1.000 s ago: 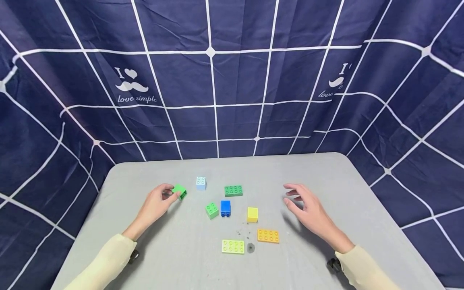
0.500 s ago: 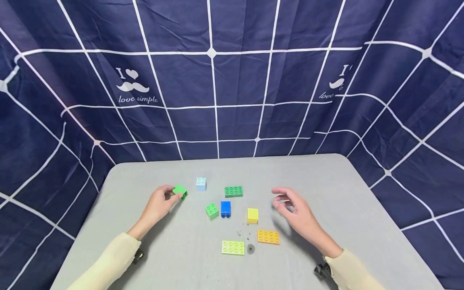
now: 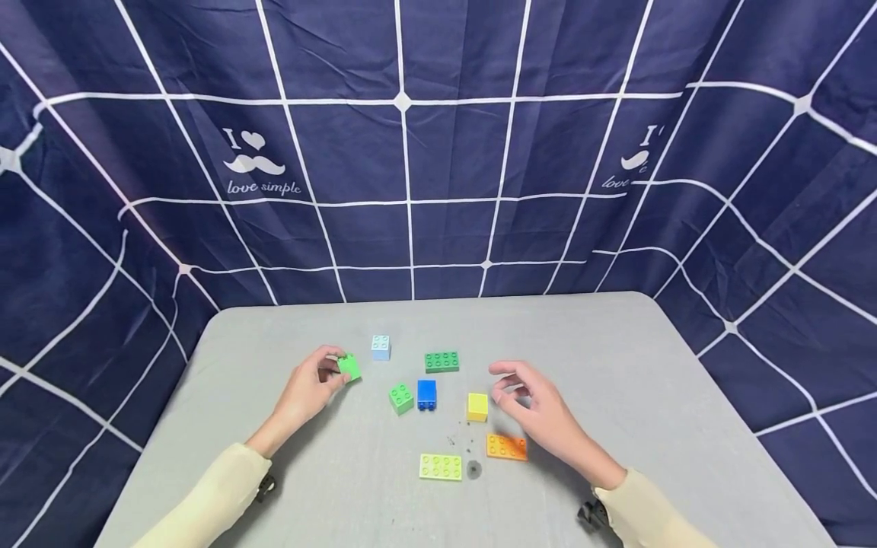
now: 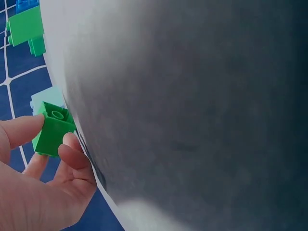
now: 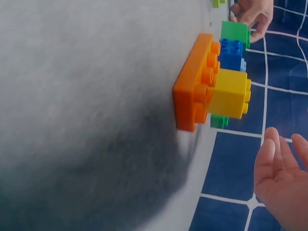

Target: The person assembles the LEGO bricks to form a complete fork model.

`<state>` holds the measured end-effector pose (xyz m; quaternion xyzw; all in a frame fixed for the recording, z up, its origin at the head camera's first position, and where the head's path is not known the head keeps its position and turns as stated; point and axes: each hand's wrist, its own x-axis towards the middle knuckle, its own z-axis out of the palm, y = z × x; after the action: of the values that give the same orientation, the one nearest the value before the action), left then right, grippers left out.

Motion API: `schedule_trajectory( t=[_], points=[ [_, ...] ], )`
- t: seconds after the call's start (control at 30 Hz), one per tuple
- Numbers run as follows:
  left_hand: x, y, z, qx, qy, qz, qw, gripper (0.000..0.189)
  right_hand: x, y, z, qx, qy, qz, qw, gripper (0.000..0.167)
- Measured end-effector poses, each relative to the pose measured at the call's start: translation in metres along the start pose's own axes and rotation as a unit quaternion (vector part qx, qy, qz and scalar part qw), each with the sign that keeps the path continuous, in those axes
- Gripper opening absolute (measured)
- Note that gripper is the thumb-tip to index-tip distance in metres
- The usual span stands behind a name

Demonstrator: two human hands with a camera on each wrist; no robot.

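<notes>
left hand [image 3: 310,387] pinches a green brick [image 3: 349,367], now turned, near the light-blue brick [image 3: 381,348]; right hand [image 3: 541,409], fingers loosely curled on nothing, has swung in near the yellow block [image 3: 477,408], seemingly within reach.

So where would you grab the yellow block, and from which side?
Probably pinch the yellow block by its flat left and right sides, coming from above on the right: the right hand hovers there, while the orange brick lies close on the near side.
</notes>
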<state>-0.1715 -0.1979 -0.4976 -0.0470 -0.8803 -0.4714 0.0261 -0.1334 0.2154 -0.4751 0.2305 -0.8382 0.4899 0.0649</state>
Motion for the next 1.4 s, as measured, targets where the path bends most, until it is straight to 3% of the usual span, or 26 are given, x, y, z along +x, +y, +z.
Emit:
schedule_trajectory(
  t=[0.13,0.37,0.7,0.97,1.4],
  points=[
    [-0.001,0.000,0.001,-0.001,-0.001,-0.008,1.0000,0.046,0.003,-0.005,0.006,0.010,-0.015,0.002,0.9998,0.032],
    [-0.004,0.000,-0.002,0.005,-0.025,-0.011,0.9996,0.036,0.007,-0.015,0.016,0.017,-0.033,0.025,0.9990,0.033],
    [-0.008,-0.003,-0.007,-0.017,-0.049,-0.004,0.9987,0.036,0.009,-0.018,0.031,0.026,-0.042,0.014,0.9987,0.035],
    [-0.008,-0.006,-0.008,-0.030,-0.058,-0.016,0.9977,0.038,0.010,-0.026,0.044,0.054,-0.056,0.033,0.9964,0.033],
    [-0.015,-0.006,-0.013,-0.055,-0.093,0.017,0.9940,0.035,0.018,-0.033,0.060,0.067,-0.088,0.039,0.9930,0.037]
  ],
)
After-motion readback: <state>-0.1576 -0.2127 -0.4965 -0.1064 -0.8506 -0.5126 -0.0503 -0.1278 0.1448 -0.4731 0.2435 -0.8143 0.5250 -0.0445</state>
